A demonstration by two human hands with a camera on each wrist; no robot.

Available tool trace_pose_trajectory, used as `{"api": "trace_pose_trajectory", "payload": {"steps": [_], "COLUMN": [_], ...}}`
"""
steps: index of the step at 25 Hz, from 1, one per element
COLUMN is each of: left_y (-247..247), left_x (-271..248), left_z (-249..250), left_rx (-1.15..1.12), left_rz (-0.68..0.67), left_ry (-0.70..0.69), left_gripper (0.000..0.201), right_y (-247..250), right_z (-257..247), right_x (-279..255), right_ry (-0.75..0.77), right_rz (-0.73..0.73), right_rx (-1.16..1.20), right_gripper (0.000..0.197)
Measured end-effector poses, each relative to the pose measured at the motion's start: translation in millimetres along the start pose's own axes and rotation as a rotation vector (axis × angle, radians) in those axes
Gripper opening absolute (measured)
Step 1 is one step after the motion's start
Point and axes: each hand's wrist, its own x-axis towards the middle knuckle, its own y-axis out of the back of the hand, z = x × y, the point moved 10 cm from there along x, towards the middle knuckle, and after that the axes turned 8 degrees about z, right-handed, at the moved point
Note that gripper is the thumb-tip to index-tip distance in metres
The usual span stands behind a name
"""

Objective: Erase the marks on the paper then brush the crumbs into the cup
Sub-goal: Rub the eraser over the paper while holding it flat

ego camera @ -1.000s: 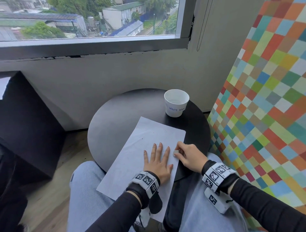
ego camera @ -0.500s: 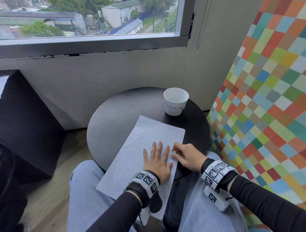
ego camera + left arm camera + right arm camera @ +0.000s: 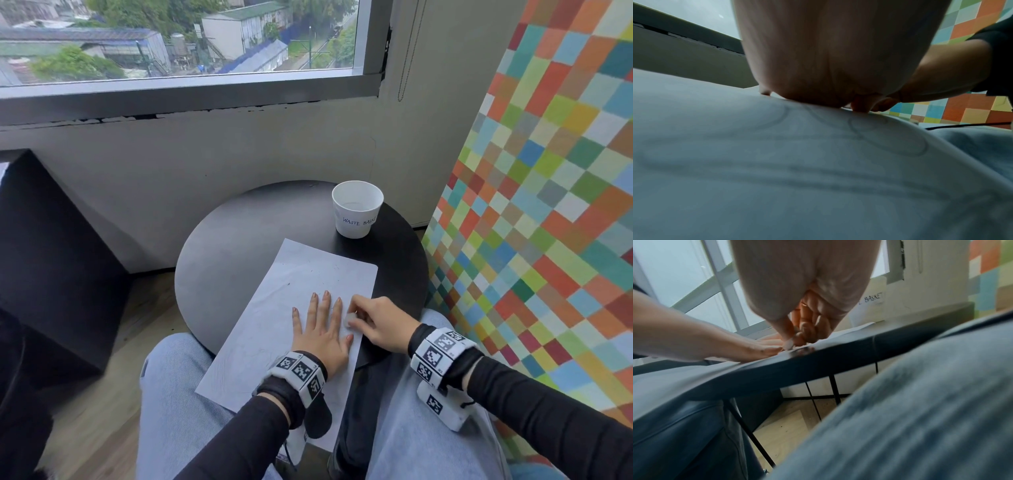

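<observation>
The left hand (image 3: 323, 330) lies flat on the paper (image 3: 294, 308), fingers straight and spread, palm pressing the sheet down; its grip is slack and holds nothing. The right hand (image 3: 378, 323) has its fingers curled, and its grip pinches a small white eraser (image 3: 351, 320) between thumb and fingertips, the eraser touching the paper just beside the left hand's index finger (from the right wrist view the thumb tip (image 3: 788, 341) meets the sheet near the counter's edge). Faint looping pencil marks (image 3: 888, 138) show on the paper on the near side of the left hand, and dark crumbs (image 3: 322, 270) are scattered on the paper beyond the left hand's fingertips. The paper rests partly on the round black counter (image 3: 239, 246) and hangs over its near edge onto the person's lap. The white cup (image 3: 357, 209), lettered "WASTE BASKET", stands upright on the counter beyond the paper's far corner, apart from it. A checkered coloured wall (image 3: 548, 205) rises to the right of the cup.
</observation>
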Motion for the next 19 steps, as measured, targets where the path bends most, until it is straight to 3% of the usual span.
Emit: {"api": "trace_pose_trajectory", "payload": {"steps": [2, 5, 9, 12, 15, 19], "left_y": [1.1, 0.6, 2.1, 0.6, 0.0, -1.2], "left_x": [0.1, -0.3, -0.6, -0.5, 1.0, -0.2], "left_z": [-0.9, -1.4, -1.0, -1.0, -2.4, -3.0], "left_rx": [0.004, -0.012, -0.006, -0.015, -0.021, -0.036], "left_rz": [0.01, 0.002, 0.002, -0.013, -0.008, 0.0], "left_ry": [0.015, 0.023, 0.02, 0.015, 0.015, 0.019], "left_gripper": [0.104, 0.105, 0.106, 0.105, 0.103, 0.098], "right_y": [6.8, -2.9, 4.3, -5.0, 1.3, -12.1], "right_z": [8.1, -0.4, 5.2, -1.5, 2.0, -12.3], "right_x": [3.6, 1.7, 4.0, 1.3, 3.4, -3.3], "right_ry": [-0.05, 0.018, -0.03, 0.012, -0.02, 0.045], "right_rz": [0.052, -0.031, 0.035, -0.048, 0.016, -0.092], "right_rx": [-0.008, -0.007, 0.006, -0.002, -0.021, -0.037], "right_gripper": [0.011, 0.012, 0.011, 0.013, 0.012, 0.013]}}
